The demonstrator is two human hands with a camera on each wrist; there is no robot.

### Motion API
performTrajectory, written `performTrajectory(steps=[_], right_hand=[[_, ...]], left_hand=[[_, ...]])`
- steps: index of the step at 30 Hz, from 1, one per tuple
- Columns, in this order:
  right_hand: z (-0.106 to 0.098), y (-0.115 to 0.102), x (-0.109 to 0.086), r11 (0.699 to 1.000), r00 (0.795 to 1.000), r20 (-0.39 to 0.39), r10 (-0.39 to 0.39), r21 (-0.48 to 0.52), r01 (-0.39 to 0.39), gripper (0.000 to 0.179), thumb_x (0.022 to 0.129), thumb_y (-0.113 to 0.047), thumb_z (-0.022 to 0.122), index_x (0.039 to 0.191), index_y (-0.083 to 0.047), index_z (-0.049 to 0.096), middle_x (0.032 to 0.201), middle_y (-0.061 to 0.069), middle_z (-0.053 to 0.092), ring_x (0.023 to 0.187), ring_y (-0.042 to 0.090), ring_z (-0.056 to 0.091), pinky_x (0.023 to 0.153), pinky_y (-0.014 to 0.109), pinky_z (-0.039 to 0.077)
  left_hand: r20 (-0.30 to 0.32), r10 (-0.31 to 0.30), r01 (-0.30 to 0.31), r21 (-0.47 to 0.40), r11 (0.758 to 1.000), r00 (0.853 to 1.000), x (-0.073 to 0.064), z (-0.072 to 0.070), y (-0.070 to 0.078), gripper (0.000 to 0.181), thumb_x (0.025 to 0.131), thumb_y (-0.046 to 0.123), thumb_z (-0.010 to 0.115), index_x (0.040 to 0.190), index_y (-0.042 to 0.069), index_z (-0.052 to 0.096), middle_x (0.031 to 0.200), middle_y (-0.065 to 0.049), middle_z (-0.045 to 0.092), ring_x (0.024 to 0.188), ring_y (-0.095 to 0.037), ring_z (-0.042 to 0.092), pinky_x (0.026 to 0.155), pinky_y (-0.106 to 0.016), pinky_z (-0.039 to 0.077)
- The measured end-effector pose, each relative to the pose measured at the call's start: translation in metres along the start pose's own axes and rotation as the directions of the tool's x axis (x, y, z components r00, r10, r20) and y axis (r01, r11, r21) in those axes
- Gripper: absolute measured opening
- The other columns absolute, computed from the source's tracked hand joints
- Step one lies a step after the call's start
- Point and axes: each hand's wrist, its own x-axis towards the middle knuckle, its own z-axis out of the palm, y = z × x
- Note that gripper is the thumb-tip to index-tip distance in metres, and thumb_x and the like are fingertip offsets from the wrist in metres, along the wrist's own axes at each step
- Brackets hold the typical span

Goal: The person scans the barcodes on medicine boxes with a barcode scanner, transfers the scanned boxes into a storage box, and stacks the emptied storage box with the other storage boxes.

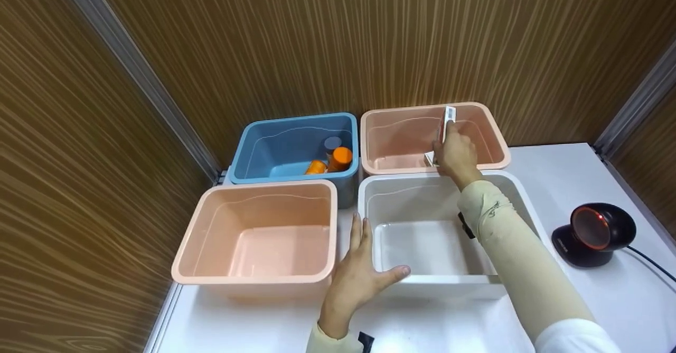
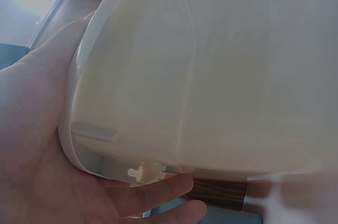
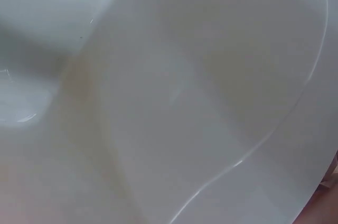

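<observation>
My right hand [image 1: 458,152] reaches over the back right pink bin [image 1: 391,161] and grips a thin white box [image 1: 450,114] with a printed label, held on edge. The fingers partly hide it. Below that hand, a small white item [image 1: 429,158] shows inside the same bin. My left hand [image 1: 359,276] rests at the near left corner of the white bin [image 1: 422,242], fingers straight along its outside and thumb over the rim. In the left wrist view, the palm and fingers [image 2: 153,192] lie close against the bin wall. The right wrist view is mostly filled by pale bin wall [image 3: 158,102].
The blue bin [image 1: 285,131] at back left holds orange-capped containers [image 1: 342,156] and a grey-capped one [image 1: 332,142]. Another pink bin [image 1: 285,247] stands at front left. A black scanner [image 1: 602,231] with a cable sits at the right. Wood-grain panels [image 1: 327,36] enclose the table.
</observation>
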Motion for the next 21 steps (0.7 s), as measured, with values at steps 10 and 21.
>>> performTrajectory(steps=[10, 21], right_hand=[[-0.004, 0.002, -0.005, 0.997, 0.997, 0.059, -0.048, -0.057, 0.052, 0.065, 0.1, -0.037, 0.063, 0.143, 0.003, 0.037, 0.105, 0.036, 0.062, 0.103, 0.056, 0.059, 0.087, 0.064, 0.045], [-0.032, 0.008, -0.005, 0.992, 0.996, 0.079, -0.044, -0.113, 0.053, 0.055, 0.103, -0.036, 0.047, 0.133, 0.01, 0.046, 0.117, 0.036, 0.057, 0.114, 0.057, 0.053, 0.095, 0.064, 0.042]], left_hand=[[0.001, 0.008, -0.008, 0.005, 1.0, 1.0, -0.002, 0.001, 0.004, 0.127, 0.072, 0.081, 0.068, 0.164, 0.017, 0.009, 0.167, 0.009, -0.015, 0.133, -0.038, 0.047, 0.094, -0.055, 0.049], [-0.015, 0.02, -0.02, 0.001, 1.0, 1.0, -0.002, -0.001, 0.001, 0.126, 0.073, 0.08, 0.069, 0.164, 0.013, 0.012, 0.169, 0.005, -0.011, 0.131, -0.038, 0.048, 0.091, -0.052, 0.05]])
